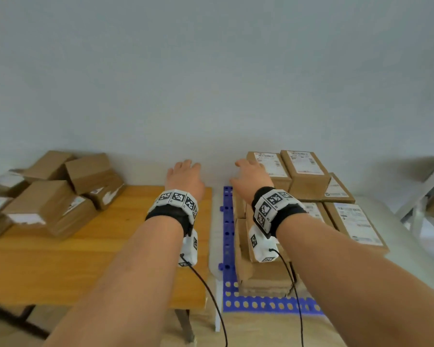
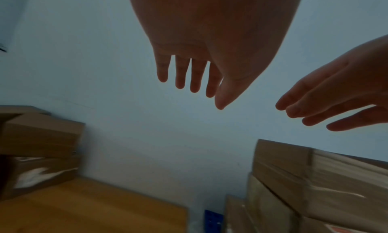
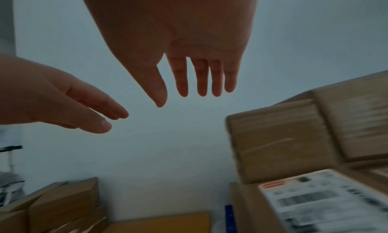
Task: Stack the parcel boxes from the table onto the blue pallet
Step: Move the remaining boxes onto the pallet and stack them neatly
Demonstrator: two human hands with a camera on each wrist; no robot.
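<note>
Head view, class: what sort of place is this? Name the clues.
Probably a small parcel-packing or storeroom corner: labelled boxes stacked on a blue pallet, more boxes piled on a wooden table, and a plain wall behind.

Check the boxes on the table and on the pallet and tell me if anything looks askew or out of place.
The parcel boxes on the table lie in a loose jumble, tilted and leaning on one another at odd angles. Those on the blue pallet sit in squared rows, labels up. Both hands, the left hand and right hand, hover open and hold nothing. No damage shows.
</note>
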